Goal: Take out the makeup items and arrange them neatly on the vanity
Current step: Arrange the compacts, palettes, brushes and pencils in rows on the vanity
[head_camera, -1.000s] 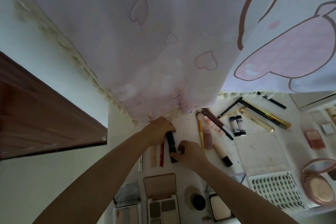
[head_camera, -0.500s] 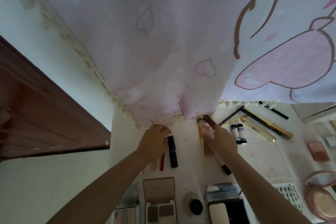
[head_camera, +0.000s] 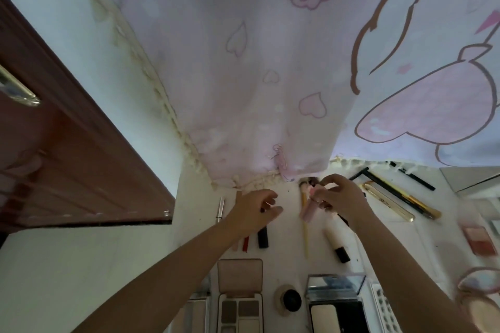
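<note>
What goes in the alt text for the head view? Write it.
A person's right hand pinches a small pale pink tube above a white vanity top laid with makeup, while the left hand hovers open over a dark lipstick-like stick. A pink heart-print curtain hangs behind.

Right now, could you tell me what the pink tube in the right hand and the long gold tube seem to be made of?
Pink tube: matte, opaque, probably plastic. Gold tube: see-through with bright glints, so clear plastic or glass; which one is unclear.
</note>
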Demonstrator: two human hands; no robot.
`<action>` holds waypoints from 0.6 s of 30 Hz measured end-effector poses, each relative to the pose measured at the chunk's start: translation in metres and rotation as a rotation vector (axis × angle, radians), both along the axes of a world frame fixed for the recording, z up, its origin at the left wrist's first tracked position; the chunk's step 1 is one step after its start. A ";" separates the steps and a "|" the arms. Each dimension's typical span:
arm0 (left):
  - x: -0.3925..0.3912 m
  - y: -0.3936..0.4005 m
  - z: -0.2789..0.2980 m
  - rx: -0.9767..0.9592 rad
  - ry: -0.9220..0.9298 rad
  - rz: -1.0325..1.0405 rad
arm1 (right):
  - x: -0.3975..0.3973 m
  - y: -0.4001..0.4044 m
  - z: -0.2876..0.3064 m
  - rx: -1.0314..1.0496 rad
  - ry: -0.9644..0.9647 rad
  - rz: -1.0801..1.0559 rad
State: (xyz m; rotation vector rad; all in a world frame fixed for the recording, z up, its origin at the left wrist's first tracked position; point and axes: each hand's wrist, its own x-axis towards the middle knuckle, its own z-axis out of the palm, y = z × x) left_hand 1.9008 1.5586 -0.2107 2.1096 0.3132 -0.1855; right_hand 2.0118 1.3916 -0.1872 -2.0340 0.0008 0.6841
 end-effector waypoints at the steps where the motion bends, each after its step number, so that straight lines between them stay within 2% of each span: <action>1: 0.002 -0.006 0.006 -0.032 0.011 -0.028 | -0.006 0.000 0.010 0.165 0.090 -0.043; 3: 0.003 -0.014 0.016 -0.060 -0.020 -0.078 | -0.017 0.001 0.031 0.415 0.214 -0.066; 4: 0.003 -0.016 0.021 -0.053 -0.051 -0.078 | -0.022 0.002 0.038 0.472 0.237 -0.056; 7: 0.000 -0.014 0.036 -0.013 -0.125 -0.062 | -0.030 0.007 0.050 0.392 0.172 0.021; 10: -0.004 -0.007 0.052 0.248 -0.197 -0.131 | -0.031 0.009 0.056 0.292 0.086 0.175; 18: -0.015 0.007 0.089 0.560 -0.241 -0.238 | -0.047 0.015 0.069 0.629 -0.033 0.183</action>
